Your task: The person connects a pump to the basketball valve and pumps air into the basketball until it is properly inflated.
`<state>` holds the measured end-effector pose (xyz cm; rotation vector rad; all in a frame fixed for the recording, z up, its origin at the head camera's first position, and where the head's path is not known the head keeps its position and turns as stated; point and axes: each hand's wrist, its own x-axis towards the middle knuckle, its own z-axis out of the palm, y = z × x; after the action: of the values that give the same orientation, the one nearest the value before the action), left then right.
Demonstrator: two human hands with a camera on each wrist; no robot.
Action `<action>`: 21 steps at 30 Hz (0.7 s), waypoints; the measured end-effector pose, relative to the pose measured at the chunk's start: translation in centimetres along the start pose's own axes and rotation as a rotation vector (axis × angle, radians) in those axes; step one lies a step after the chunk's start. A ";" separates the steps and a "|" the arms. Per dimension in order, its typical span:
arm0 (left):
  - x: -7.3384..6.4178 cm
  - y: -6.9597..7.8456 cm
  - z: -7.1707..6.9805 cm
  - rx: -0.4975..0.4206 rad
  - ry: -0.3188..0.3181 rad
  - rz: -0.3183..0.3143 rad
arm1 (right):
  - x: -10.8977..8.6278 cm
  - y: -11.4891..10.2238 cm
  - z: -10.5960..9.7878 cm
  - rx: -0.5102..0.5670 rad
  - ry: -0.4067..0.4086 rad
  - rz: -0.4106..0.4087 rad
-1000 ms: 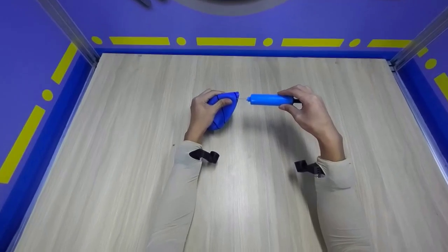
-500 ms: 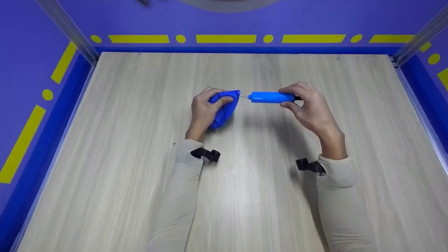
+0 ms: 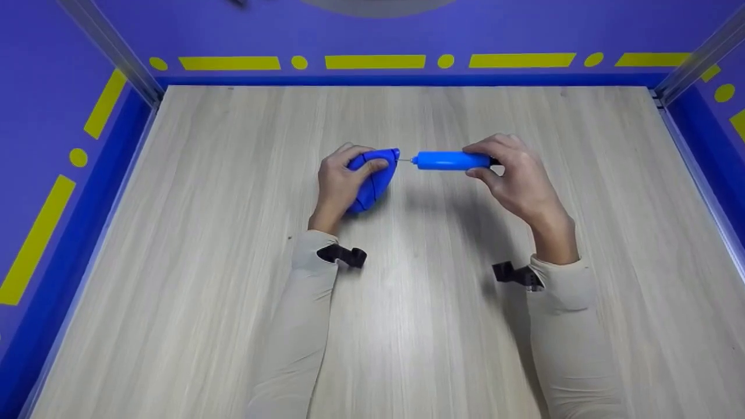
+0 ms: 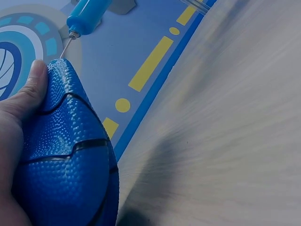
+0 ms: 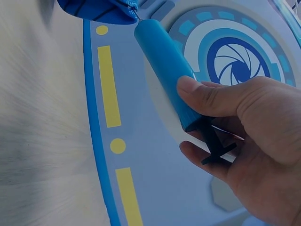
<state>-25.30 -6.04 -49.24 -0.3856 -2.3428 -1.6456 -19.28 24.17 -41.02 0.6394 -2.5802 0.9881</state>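
Observation:
A deflated blue ball (image 3: 372, 186) with black seam lines and a pebbled skin is folded in my left hand (image 3: 343, 177), thumb across its near side. My right hand (image 3: 518, 174) pinches the rear of a blue hand pump (image 3: 448, 160) between thumb and fingers. From the pump's nozzle a thin metal needle (image 4: 67, 48) runs to the upper tip of the ball, its end right at the skin. Behind the pump barrel, the black T-shaped handle (image 5: 215, 146) sits close to the right palm. Both things are held above the table.
The pale wood-grain table (image 3: 407, 326) spreads beneath both hands. Blue walls with yellow dashes and dots, such as the back wall (image 3: 372, 35), border its rear and sides. A black wrist mount (image 3: 343, 256) sticks out from each sleeve.
The hands, ball and pump have shifted very slightly up and right in the head view, as the whole scene has moved a little too. Both grips look the same.

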 end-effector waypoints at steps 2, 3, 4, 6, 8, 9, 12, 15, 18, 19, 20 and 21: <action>0.0 0.0 0.0 0.008 -0.002 -0.003 | 0.0 0.1 0.0 0.002 0.000 -0.009; -0.1 0.0 0.0 0.013 -0.004 -0.004 | 0.0 0.1 0.0 0.005 0.001 -0.012; -0.1 0.0 0.1 0.016 -0.007 -0.006 | -0.1 0.1 0.0 0.005 0.001 -0.016; -0.1 0.1 0.1 0.023 -0.010 -0.007 | -0.1 0.0 0.0 0.003 0.001 -0.019; -0.1 0.1 0.1 0.027 -0.013 -0.006 | -0.1 0.0 0.0 -0.002 -0.001 -0.019; -0.1 0.1 0.1 0.030 -0.014 -0.006 | 0.0 0.0 0.1 -0.005 -0.003 -0.020; -0.1 0.1 0.1 0.033 -0.014 -0.004 | 0.0 -0.1 0.2 -0.008 -0.009 -0.022; -0.1 0.0 0.1 0.025 -0.013 -0.004 | 0.1 -0.2 0.3 -0.006 -0.010 -0.023; -0.1 0.1 0.0 0.019 -0.014 -0.006 | 0.1 -0.3 0.3 -0.009 -0.008 -0.016; -0.1 0.1 0.0 0.018 -0.015 -0.006 | 0.1 -0.3 0.3 -0.009 -0.007 -0.012; -0.1 0.1 0.0 0.019 -0.015 -0.007 | 0.1 -0.3 0.4 -0.010 -0.005 -0.008; -0.1 0.1 0.0 0.020 -0.016 -0.007 | 0.1 -0.4 0.4 -0.012 -0.003 -0.006</action>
<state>-25.21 -6.02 -49.20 -0.3889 -2.3724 -1.6272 -19.26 23.62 -41.06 0.6454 -2.5835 0.9703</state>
